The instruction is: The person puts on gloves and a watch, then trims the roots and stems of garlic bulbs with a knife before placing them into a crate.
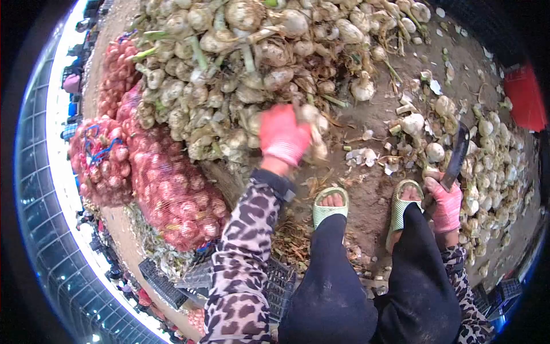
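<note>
My left hand (285, 135), in a pink glove, reaches to the lower edge of a big heap of garlic bulbs (252, 63) with stalks and dry roots. It is smeared by motion, and its fingers are partly lost among the bulbs. A pale bulb (309, 113) lies right beside its fingertips; whether the hand grips one I cannot tell. Down at the right, by my foot, my right hand (446, 203) is closed around the handle of a knife (457, 157). The dark blade points up and away. Close to that hand lies a garlic bulb (435, 152) on the soil.
Red mesh sacks (177, 195) packed with bulbs stand at the left. A second spread of garlic (492, 172) covers the ground at the right. My sandals (330, 204) rest on soil strewn with peel. Black crates (162, 284) sit lower left; a red object (525, 97) is far right.
</note>
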Demonstrator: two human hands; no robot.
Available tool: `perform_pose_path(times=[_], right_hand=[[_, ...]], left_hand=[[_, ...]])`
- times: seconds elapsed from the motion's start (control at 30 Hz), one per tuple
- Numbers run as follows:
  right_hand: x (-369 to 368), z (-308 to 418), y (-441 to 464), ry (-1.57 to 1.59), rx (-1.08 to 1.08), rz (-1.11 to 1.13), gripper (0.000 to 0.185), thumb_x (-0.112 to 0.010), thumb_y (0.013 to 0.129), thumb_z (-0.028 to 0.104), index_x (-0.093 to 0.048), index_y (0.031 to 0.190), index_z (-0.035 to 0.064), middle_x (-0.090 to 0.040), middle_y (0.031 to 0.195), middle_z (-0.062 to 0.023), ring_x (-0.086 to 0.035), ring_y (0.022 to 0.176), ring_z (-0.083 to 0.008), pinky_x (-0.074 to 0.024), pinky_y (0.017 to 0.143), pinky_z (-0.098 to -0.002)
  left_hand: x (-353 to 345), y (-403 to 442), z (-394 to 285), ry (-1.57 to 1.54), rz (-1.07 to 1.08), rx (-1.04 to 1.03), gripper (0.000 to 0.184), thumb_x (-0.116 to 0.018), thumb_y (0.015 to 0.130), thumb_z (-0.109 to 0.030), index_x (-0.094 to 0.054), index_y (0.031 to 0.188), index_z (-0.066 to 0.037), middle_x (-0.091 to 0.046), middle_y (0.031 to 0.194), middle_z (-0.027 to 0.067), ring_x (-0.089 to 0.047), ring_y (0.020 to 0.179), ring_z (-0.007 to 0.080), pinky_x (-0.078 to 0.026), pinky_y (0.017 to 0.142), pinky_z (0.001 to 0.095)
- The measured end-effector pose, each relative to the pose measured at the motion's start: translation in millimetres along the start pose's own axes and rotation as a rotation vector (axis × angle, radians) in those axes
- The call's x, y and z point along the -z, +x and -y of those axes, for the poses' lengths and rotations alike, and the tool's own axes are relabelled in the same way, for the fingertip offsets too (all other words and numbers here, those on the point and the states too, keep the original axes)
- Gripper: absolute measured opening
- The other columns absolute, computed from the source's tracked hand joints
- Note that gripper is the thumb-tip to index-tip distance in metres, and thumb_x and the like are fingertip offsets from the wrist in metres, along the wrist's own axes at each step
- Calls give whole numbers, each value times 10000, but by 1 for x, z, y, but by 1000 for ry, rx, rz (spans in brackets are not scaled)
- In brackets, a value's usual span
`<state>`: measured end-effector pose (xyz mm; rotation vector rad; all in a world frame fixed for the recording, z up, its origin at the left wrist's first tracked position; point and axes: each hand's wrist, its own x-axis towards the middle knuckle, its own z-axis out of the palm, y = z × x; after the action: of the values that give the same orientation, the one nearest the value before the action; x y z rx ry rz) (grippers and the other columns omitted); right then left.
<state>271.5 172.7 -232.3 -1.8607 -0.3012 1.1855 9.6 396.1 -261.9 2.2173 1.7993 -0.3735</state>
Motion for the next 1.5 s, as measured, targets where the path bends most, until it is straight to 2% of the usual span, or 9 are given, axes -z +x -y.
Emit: perform_pose_path(times=[0.17, 0.3, 0.4, 0.53, 0.63, 0.9, 1.07, 1.3, 1.5], right_hand=[[12, 3, -12, 34, 68, -42, 228, -673, 774, 142, -619, 938, -8, -580, 673, -25, -511, 448, -100, -393, 419, -221], [38, -25, -7, -5, 57, -92, 236, -673, 783, 159, -632, 959, 8, -587, 694, -5, -512, 543, -69, -395, 491, -194], [41, -35, -8, -15, 35, -44, 247, -673, 782, 166, -630, 964, 4, -593, 700, -17, -521, 513, -79, -383, 454, -200], [18, -14, -21, -6, -25, -4, 243, -662, 789, 172, -624, 961, 4, -540, 541, -21, -501, 414, -108, -352, 393, -210], [15, -14, -16, 61, -17, 38, 231, -659, 790, 169, -625, 954, 10, -546, 550, -19, -503, 419, -107, -355, 399, -212], [9, -2, -19, -46, 8, 43, 225, -672, 762, 110, -632, 946, -13, -597, 670, -29, -521, 480, -85, -399, 445, -210], [3, 1, -17, -175, -8, 166, 187, -701, 753, 97, -650, 922, 35, -635, 782, -9, -571, 704, -74, -477, 629, -234], [-13, -6, -16, -689, 670, 322, 322, -678, 649, 140, -595, 946, 46, -615, 873, -141, -594, 829, -326, -476, 737, -390], [-7, 11, -30, -896, 806, 345, 259, -626, 634, 157, -524, 864, 96, -509, 758, -85, -566, 735, -271, -413, 633, -392]], left_hand=[[27, -86, 12, -1033, -240, -35, 309, -640, 692, -71, -597, 997, -45, -616, 926, 133, -594, 872, 202, -468, 801, 292], [101, -180, 94, -447, -473, -53, 328, -641, 681, -6, -601, 1005, -31, -603, 1032, 110, -583, 942, 209, -463, 848, 303], [131, -275, 183, -197, -409, 507, 263, -635, 671, -80, -624, 931, -45, -615, 926, 114, -594, 852, 226, -464, 786, 317], [139, -363, 235, 71, 203, 1109, 316, -652, 611, -220, -654, 844, -7, -620, 719, 182, -643, 755, 283, -500, 702, 371], [106, -374, 234, 465, 181, 757, 458, -704, 624, -333, -648, 955, -21, -645, 872, 206, -634, 870, 298, -485, 779, 374], [8, -139, 39, -44, 269, 217, 595, -690, 687, -388, -521, 1106, -1, -614, 999, 233, -618, 904, 341, -477, 803, 394], [-84, -64, 19, 145, 410, 321, 512, -681, 703, -341, -539, 1039, 18, -624, 986, 216, -617, 904, 341, -488, 799, 418], [-30, -118, 6, -1523, 617, 110, 623, -650, 730, -27, -395, 1297, 16, -611, 1048, 103, -588, 890, 141, -485, 747, 270], [-17, -126, -80, -1427, 775, -134, 817, -732, 566, 40, -355, 1287, -26, -564, 1123, 95, -561, 1039, 203, -476, 873, 328]])
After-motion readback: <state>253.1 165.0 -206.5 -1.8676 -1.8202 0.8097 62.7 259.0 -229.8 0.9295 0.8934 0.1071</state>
